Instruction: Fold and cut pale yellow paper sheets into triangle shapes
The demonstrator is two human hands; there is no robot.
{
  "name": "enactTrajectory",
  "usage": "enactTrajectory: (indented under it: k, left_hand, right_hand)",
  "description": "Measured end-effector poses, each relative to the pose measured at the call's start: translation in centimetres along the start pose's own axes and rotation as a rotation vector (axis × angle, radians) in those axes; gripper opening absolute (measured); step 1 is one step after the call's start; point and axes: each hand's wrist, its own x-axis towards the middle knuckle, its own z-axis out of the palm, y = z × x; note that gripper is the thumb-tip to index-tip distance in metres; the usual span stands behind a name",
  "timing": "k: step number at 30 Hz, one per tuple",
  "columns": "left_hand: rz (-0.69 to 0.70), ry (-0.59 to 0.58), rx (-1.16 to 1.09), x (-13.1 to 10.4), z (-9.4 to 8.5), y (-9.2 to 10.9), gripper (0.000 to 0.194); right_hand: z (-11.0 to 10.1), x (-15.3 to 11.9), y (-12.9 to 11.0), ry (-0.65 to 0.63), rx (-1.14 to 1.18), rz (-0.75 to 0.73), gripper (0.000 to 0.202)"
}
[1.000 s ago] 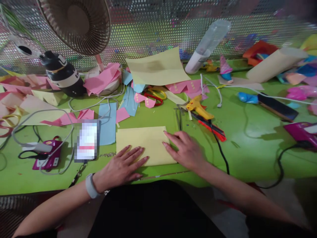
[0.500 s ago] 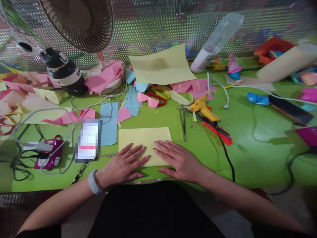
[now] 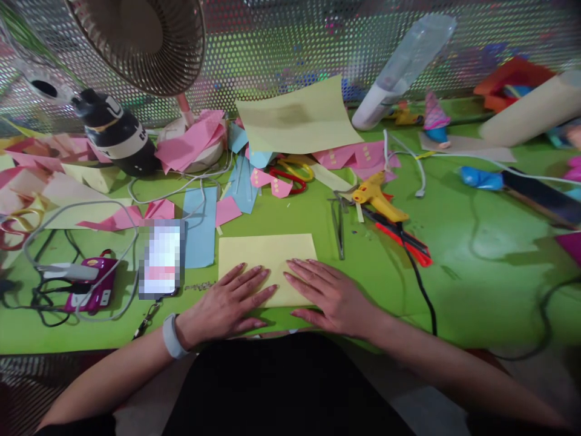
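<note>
A pale yellow sheet of paper (image 3: 265, 249), which looks folded, lies flat at the front of the green table. My left hand (image 3: 233, 300) rests palm down on its left part, fingers stretched out and slightly spread. On the right part lies my right hand (image 3: 329, 297), also flat with fingers extended. Both thumbs reach past the paper's near edge. Left of the paper are a phone (image 3: 162, 257) with a blurred screen and a light blue paper strip (image 3: 200, 233). Tweezers (image 3: 338, 229) lie just beyond my right hand.
A yellow glue gun (image 3: 379, 200) with a black cord lies to the right, by a red-and-black tool (image 3: 403, 242). Scissors (image 3: 290, 178), pink paper pieces (image 3: 193, 142) and a larger yellow sheet (image 3: 297, 118) are behind. A fan (image 3: 140, 36) and black bottle (image 3: 120, 136) stand back left.
The view has shifted slightly, so things on the right appear a little farther right. Both hands stay flat on the yellow paper, with no clear movement over it.
</note>
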Motion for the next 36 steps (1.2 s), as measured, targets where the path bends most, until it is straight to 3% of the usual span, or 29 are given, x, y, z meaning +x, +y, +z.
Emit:
enactTrajectory:
  k: [27,36]
  left_hand:
    - [0.006,-0.015,0.141,0.19,0.32,-0.58,0.072]
    - [0.033,-0.035,0.119,0.14,-0.1,-0.21,0.082]
  right_hand:
    - [0.51,0.02,0.27,-0.002,-0.036,0.008,0.06]
    - [0.72,-0.01,-0.05,-0.023,-0.12,-0.011,0.059]
